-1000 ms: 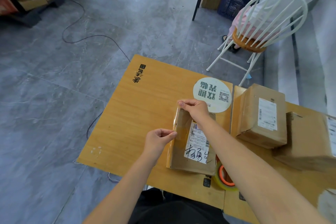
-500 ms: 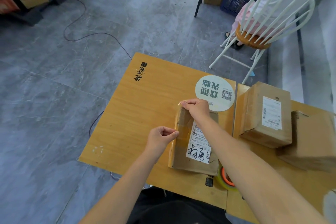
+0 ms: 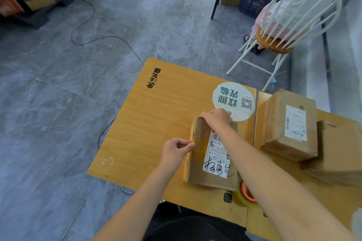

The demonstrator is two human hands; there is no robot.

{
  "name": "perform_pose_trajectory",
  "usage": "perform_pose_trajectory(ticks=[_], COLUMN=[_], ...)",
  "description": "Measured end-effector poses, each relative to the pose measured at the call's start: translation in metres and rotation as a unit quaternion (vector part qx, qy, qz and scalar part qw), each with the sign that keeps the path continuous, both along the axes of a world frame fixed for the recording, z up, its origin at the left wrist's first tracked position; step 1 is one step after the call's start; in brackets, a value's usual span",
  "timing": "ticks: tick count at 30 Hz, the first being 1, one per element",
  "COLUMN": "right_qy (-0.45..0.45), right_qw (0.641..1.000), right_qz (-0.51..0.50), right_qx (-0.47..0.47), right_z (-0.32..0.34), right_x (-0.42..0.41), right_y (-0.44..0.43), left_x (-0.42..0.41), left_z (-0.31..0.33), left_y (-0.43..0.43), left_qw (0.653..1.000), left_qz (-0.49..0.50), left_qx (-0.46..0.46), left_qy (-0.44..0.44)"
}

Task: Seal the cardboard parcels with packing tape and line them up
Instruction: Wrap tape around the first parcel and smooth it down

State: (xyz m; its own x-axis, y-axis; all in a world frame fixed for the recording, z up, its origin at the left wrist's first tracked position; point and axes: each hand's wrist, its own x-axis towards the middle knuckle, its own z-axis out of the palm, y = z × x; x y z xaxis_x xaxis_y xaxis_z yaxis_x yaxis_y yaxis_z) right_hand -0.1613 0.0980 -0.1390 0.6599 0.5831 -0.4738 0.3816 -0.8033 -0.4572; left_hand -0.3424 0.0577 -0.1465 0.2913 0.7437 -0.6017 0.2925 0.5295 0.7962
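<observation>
Parcel (image 3: pixel 197 171) lies lengthwise away from the tabletop's (image 3: pixel 156 123) near edge; right hand (image 3: pixel 217 117) grips its far end; left hand (image 3: pixel 177 149), nearer, pinches tape (image 3: pixel 196 144) at its left side.

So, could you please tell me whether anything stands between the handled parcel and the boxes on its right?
Mostly no: the tape roll sits at the near right corner of the parcel, beneath the forearm; nothing else visible lies between it and the two boxes.
</observation>
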Motion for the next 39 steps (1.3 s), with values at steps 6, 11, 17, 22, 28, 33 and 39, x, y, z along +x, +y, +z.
perform_pose_trajectory(ticks=[6, 11, 17, 22, 28, 33, 39], right_qy=[0.006, 0.05, 0.013, -0.097, -0.025, 0.059, 0.154], right_qw=[0.985, 0.966, 0.966, 0.954, 0.968, 0.982, 0.982], right_qz=[0.057, 0.198, 0.236, 0.285, 0.246, 0.175, 0.095], right_qx=[0.163, 0.16, 0.11, 0.004, -0.043, -0.038, -0.06], right_z=[0.011, 0.016, 0.012, 0.01, 0.016, 0.013, 0.013], right_x=[0.014, -0.005, -0.005, -0.004, -0.01, -0.017, -0.02], right_y=[-0.008, -0.017, -0.021, -0.028, -0.042, -0.071, -0.1], left_x=[-0.001, 0.0, 0.002, 0.009, -0.021, -0.037, -0.045], left_z=[0.001, 0.002, 0.004, 0.009, 0.01, 0.01, 0.005], left_y=[0.0, 0.0, -0.005, -0.016, 0.013, 0.032, 0.027], left_qw=[1.0, 1.0, 0.999, 0.996, 0.991, 0.981, 0.925], left_qz=[-0.001, -0.006, 0.013, 0.058, 0.045, -0.076, -0.14], left_qx=[0.006, 0.013, 0.031, 0.056, 0.109, 0.153, 0.32], left_qy=[0.006, 0.015, 0.028, 0.033, 0.057, 0.091, 0.15])
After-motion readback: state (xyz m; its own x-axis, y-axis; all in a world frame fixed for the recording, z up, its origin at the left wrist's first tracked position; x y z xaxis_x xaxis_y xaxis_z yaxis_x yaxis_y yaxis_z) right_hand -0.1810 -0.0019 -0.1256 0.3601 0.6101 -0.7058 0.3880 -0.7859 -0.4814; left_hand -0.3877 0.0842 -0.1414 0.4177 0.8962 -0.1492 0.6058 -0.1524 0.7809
